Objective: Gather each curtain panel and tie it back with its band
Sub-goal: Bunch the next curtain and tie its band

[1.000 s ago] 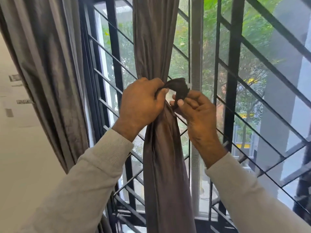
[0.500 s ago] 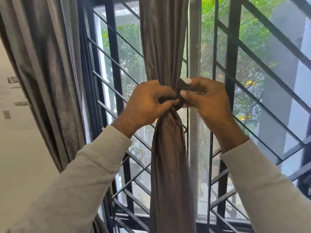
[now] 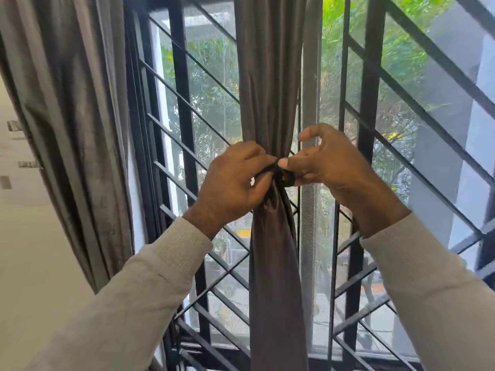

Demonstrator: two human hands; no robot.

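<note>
Two hands are up at the middle of the window and both are busy at one spot. Nearest us, pale grey sleeves [image 3: 150,285] run up from the bottom corners. The left hand [image 3: 233,183] has its fingers curled in, pinching one end of the dark band [image 3: 281,175]; the right hand [image 3: 329,164] pinches the other end between thumb and fingers, its forefinger lifted clear above. The band sits right between them, wrapped about the middle curtain [image 3: 270,263], which is bunched into a tight rope at that point and hangs straight down below.

So where are we? By my reading this panel is gathered and the band is round it, but the fastening looks unfinished: both hands have hold of it and the ends are not let go. Whether it closes by a knot, a hook or a loop I cannot tell, the fingers cover it.

Further left, a second curtain [image 3: 67,116] hangs loose in broad folds with no band on it that I can see, so that one looks to be left to do.

Behind the cloth stands the black window grille [image 3: 184,103] with its slanted bars, a pale mesh strip [image 3: 308,236] beside the gathered panel, then green trees [image 3: 399,62] outside. At far left, a cream wall [image 3: 16,223].
</note>
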